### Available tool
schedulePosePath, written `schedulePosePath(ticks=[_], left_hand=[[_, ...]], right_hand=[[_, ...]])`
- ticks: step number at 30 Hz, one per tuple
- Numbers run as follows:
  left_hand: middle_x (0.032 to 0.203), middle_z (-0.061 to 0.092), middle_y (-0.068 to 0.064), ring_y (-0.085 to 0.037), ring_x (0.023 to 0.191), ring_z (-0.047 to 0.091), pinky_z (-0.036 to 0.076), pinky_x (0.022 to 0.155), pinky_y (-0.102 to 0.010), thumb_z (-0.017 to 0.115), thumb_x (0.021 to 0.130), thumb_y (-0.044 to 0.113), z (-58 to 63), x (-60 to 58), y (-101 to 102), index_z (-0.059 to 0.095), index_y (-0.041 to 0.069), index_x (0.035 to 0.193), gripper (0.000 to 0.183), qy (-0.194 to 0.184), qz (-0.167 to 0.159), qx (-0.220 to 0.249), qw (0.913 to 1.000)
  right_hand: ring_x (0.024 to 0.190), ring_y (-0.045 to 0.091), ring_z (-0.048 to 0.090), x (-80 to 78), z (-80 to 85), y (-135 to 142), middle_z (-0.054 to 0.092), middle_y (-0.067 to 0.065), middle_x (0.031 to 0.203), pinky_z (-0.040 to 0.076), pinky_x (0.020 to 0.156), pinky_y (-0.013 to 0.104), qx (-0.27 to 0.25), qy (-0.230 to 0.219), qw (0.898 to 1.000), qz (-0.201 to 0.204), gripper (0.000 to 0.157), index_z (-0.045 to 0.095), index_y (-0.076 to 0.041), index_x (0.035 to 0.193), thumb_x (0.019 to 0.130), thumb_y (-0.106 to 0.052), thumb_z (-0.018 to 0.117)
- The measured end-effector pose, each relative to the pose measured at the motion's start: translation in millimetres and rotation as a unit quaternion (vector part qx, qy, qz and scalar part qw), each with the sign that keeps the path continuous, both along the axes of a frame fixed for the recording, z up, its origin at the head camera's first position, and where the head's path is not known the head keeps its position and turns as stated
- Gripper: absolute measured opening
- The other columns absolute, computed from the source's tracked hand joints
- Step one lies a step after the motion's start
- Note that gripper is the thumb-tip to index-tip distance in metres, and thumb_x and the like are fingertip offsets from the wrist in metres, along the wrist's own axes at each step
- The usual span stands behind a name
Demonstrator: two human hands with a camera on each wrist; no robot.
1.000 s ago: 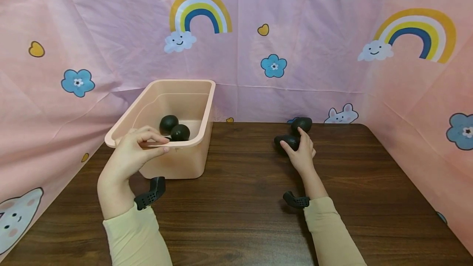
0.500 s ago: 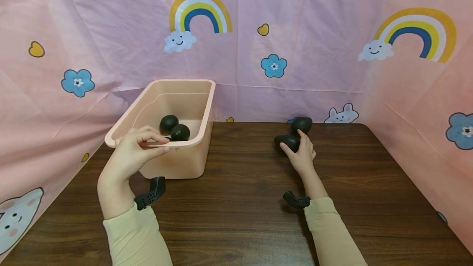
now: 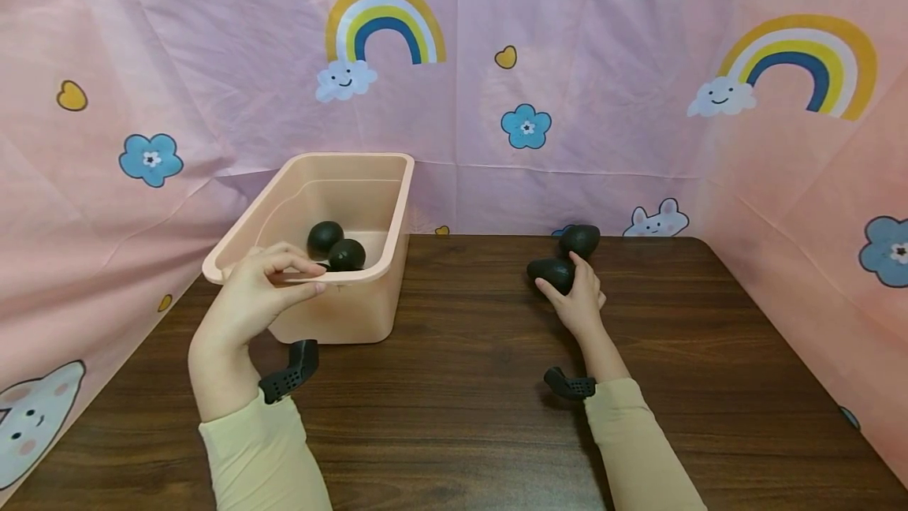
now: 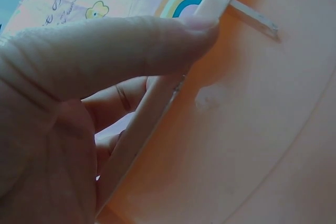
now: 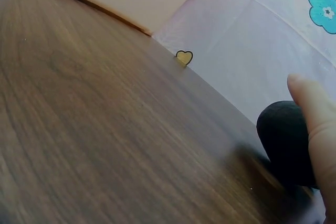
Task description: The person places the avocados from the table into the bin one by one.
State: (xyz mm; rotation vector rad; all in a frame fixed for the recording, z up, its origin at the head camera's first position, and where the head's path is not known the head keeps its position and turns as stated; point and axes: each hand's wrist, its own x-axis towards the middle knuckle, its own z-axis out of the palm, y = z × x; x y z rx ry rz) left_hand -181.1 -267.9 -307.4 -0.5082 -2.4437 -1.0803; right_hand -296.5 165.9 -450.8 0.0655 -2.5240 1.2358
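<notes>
My left hand (image 3: 248,298) pinches the near rim of a peach-coloured plastic bin (image 3: 340,310), with the thumb outside the wall and the fingers over the inner side. In the left wrist view the thumb (image 4: 152,43) presses along that rim. Inside the bin lie two dark green avocados (image 3: 346,255), and a dark sliver shows beside the left fingertips. At the right, my right hand (image 3: 583,298) grips a dark avocado (image 3: 550,274) at the tabletop between thumb and fingers. Just behind it rests another avocado (image 3: 580,240), touching or nearly so. The right wrist view shows the thumb against the gripped avocado (image 5: 286,140).
The dark wood table (image 3: 454,400) ends at a patterned cloth backdrop (image 3: 468,101) behind and along both sides. The bin stands at the table's back left, tall-walled and open at the top. Black wrist mounts (image 3: 291,373) sit on both forearms.
The right thumb and index fingertips have shifted very slightly down around the avocado. The left hand, the bin and the other avocados stay where they were.
</notes>
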Motion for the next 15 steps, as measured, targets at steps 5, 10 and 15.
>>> schedulePosePath(ticks=[5,10,15], left_hand=[[0.093,0.062,0.001,-0.012,0.096,0.041,0.038,0.07,-0.022,0.081,0.078,0.011,0.6,0.6,0.7,0.075,0.008,0.092,0.016,-0.003,-0.001,0.002,1.0],[0.094,0.062,0.0,-0.011,0.099,0.041,0.041,0.069,-0.02,0.08,0.078,0.01,0.7,1.2,1.0,0.074,0.006,0.094,0.017,-0.008,-0.004,0.006,0.9999],[0.094,0.062,-0.001,-0.011,0.099,0.042,0.042,0.069,-0.019,0.08,0.079,0.01,1.3,1.0,1.0,0.074,0.007,0.094,0.016,-0.01,-0.006,0.006,0.9999]], right_hand=[[0.137,0.04,0.015,0.1,-1.0,0.4,0.023,0.017,0.152,0.01,0.101,0.062,0.006,-0.011,1.0,-0.006,0.085,0.024,-0.008,0.149,0.087,-0.047,0.066],[0.136,0.041,0.016,-0.2,-1.3,1.1,0.022,0.017,0.152,0.009,0.101,0.063,0.011,-0.022,1.0,-0.005,0.086,0.023,-0.008,0.15,0.087,-0.047,0.067],[0.135,0.041,0.018,0.3,-1.3,1.7,0.023,0.018,0.152,0.009,0.101,0.062,0.013,-0.025,1.0,0.004,0.086,0.022,-0.009,0.15,0.087,-0.045,0.067]])
